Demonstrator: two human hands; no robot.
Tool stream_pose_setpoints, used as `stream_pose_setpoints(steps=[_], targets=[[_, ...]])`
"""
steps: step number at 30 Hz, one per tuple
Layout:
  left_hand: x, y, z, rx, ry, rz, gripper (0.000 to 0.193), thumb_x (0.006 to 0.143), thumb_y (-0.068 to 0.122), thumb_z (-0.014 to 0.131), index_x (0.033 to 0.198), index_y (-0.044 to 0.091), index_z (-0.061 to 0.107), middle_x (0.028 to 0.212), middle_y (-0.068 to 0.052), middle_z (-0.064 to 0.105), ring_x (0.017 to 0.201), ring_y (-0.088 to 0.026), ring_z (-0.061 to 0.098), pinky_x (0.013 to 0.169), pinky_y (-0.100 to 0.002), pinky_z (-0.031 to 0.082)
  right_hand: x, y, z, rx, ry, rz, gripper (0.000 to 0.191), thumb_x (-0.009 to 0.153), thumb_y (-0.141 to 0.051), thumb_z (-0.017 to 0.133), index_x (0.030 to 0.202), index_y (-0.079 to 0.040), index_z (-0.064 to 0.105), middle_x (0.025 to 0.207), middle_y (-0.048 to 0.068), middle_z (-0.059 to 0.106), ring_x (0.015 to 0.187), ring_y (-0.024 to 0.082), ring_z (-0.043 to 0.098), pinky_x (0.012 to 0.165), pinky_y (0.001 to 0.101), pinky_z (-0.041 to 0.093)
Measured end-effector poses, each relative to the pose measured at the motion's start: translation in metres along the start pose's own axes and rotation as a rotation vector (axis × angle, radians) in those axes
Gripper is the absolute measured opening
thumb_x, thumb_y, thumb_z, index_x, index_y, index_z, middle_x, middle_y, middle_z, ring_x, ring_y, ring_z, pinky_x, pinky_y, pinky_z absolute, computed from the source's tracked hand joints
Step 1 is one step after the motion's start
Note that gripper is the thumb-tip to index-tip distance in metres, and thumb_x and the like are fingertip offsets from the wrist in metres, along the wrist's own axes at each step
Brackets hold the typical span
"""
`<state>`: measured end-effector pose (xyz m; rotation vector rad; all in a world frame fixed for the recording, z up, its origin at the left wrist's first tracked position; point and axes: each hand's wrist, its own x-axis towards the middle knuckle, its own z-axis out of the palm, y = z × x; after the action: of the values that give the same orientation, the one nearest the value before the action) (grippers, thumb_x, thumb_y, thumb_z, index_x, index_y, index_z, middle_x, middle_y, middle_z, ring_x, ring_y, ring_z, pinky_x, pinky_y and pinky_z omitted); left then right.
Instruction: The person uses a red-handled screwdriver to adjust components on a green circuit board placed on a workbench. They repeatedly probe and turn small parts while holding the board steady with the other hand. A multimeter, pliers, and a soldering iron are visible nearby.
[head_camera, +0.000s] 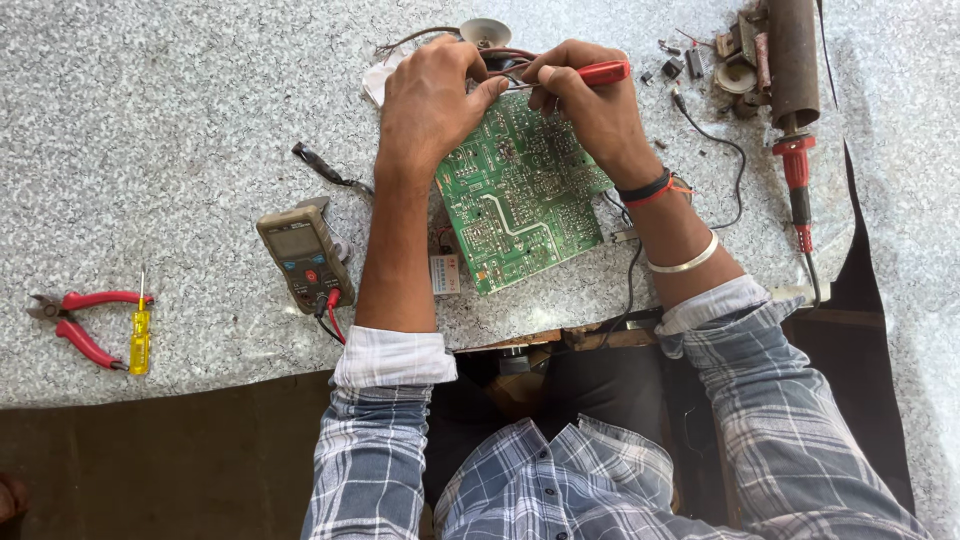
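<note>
Head view: my left hand (428, 105) pinches the far edge of a green circuit board (520, 195) lying mid-table. My right hand (590, 105) has fingers clamped around a red-handled tool (598, 73). A multimeter (303, 255) sits left; red pliers (75, 318) far left.

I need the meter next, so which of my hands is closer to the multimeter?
Left. Your left hand rests on the green circuit board's top edge, up and right of the multimeter. Your right hand, holding the red-handled tool, is farther right.
</note>
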<state>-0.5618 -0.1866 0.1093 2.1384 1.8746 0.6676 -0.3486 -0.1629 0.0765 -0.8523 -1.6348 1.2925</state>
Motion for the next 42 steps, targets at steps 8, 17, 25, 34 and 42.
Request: stream_pose_setpoints(steps=[8,17,25,34,42], targets=[[0.003,0.001,0.002,0.005,-0.008,-0.015,0.034,0.086,0.040,0.083,0.091,0.007,0.078,0.095,-0.008,0.071,0.085,-0.024,0.072,0.079,-0.044,0.056,0.000,-0.002,-0.003,0.046,-0.015,-0.012,0.025,0.102,-0.017,0.056,0.109,0.000,0.074,0.084,0.004,0.072,0.076,0.007,0.066,0.068,0.0222,0.051],[0.004,0.001,0.008,0.015,-0.009,-0.021,0.032,0.086,0.040,0.083,0.091,0.009,0.079,0.095,-0.007,0.072,0.083,-0.022,0.072,0.078,-0.043,0.056,0.000,-0.001,-0.006,0.039,-0.020,-0.004,0.026,0.102,-0.019,0.056,0.109,-0.001,0.074,0.085,0.003,0.073,0.077,0.007,0.066,0.067,0.0212,0.051],[0.007,0.006,0.006,0.034,-0.052,-0.063,0.034,0.086,0.042,0.082,0.092,0.008,0.078,0.095,-0.006,0.071,0.082,-0.019,0.072,0.078,-0.041,0.057,0.001,-0.002,-0.008,0.047,-0.021,0.012,0.026,0.102,-0.018,0.057,0.109,0.000,0.074,0.085,0.004,0.073,0.076,0.007,0.066,0.067,0.0213,0.051],[0.003,0.016,-0.003,0.029,-0.046,-0.042,0.033,0.086,0.041,0.082,0.091,0.008,0.078,0.096,-0.007,0.071,0.087,-0.021,0.072,0.081,-0.043,0.057,-0.002,-0.010,-0.011,0.059,-0.010,0.019,0.025,0.102,-0.018,0.057,0.106,0.000,0.075,0.084,0.004,0.073,0.075,0.007,0.066,0.066,0.0212,0.051],[0.007,0.015,-0.002,0.034,-0.048,-0.037,0.035,0.086,0.042,0.082,0.091,0.007,0.078,0.094,-0.008,0.071,0.085,-0.023,0.072,0.079,-0.043,0.056,0.001,-0.009,-0.012,0.064,-0.023,0.037,0.025,0.103,-0.019,0.058,0.107,-0.001,0.075,0.084,0.003,0.072,0.076,0.006,0.065,0.066,0.0213,0.049]])
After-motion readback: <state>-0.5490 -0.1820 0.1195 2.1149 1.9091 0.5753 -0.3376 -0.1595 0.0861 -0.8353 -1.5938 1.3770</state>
